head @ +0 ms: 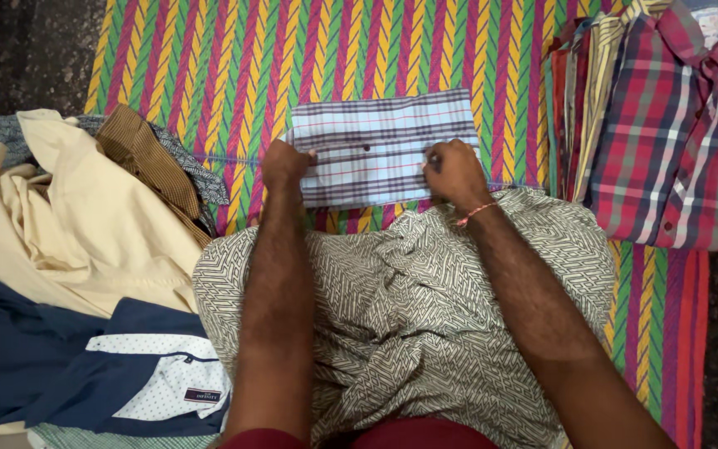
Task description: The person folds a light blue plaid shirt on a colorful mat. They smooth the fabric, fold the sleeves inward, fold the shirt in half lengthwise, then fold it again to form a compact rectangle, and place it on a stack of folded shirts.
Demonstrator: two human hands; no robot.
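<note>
Both hands were on a folded light-blue checked shirt [384, 145], which lay mid-mat just beyond the person's lap. Left hand [286, 165] pinched its left edge, right hand [454, 170] pinched its near right edge, fingers closed on the cloth. Surface was a striped mat [234, 66] in pink, green and yellow on a dark speckled floor [18, 50]. Folded shirt stack [666, 133] sat at right; loose cream and navy clothes pile [60, 274] at left.
</note>
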